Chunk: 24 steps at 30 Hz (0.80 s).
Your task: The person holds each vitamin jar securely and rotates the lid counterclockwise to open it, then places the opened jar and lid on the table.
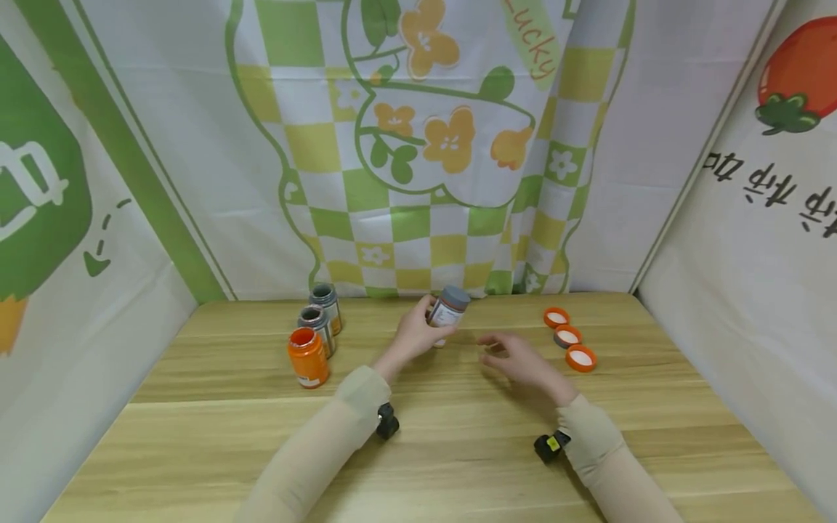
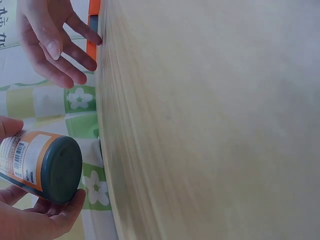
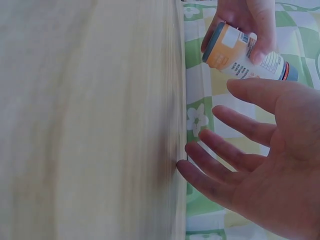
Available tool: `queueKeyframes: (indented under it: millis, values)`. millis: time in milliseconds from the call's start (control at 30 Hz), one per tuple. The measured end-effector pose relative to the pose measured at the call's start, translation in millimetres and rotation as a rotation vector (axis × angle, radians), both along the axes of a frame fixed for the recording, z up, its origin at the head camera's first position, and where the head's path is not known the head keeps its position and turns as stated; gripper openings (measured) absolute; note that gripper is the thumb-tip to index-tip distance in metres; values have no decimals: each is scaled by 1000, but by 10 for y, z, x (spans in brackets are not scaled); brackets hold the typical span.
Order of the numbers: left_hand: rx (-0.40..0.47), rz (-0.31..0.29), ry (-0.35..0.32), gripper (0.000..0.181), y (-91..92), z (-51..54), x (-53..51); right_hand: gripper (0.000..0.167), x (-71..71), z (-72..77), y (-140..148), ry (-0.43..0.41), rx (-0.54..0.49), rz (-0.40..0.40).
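My left hand (image 1: 416,331) grips a capped grey bottle (image 1: 447,308) with an orange and white label, tilted and lifted off the table. In the left wrist view the dark base of the bottle (image 2: 62,170) faces the camera, with fingers wrapped about its side. To its right, my right hand (image 1: 516,359) hovers above the table and holds nothing. The right wrist view shows that right hand (image 3: 265,155) with its fingers spread and slightly bent, apart from the bottle (image 3: 245,55).
On the left stand an uncapped orange bottle (image 1: 308,357) and two uncapped grey bottles, the nearer grey bottle (image 1: 325,335) just behind it. Three lids lie in a row at the right, the nearest an orange lid (image 1: 580,358). A patterned curtain (image 1: 405,240) hangs behind the wooden table (image 1: 445,465).
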<state>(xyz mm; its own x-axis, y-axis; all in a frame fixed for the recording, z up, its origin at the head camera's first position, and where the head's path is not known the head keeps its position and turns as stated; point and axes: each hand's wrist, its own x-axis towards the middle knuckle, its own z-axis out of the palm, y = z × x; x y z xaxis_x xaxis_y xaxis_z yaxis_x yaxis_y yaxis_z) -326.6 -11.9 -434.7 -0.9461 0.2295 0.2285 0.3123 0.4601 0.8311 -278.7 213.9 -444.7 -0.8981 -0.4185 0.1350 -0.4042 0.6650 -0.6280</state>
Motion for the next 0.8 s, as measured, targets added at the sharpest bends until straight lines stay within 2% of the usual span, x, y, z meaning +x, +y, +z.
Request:
queueKeyframes:
  millis: [300, 600, 800]
  values:
    - [2, -17, -5, 46, -133, 38, 98, 39, -7, 28, -102, 5, -32, 0]
    - [15, -28, -8, 48, -226, 39, 160, 36, -8, 61, -221, 18, -141, -76]
    - [-13, -12, 11, 49, -272, 27, 180, 32, -25, 67, -290, 60, -162, -97]
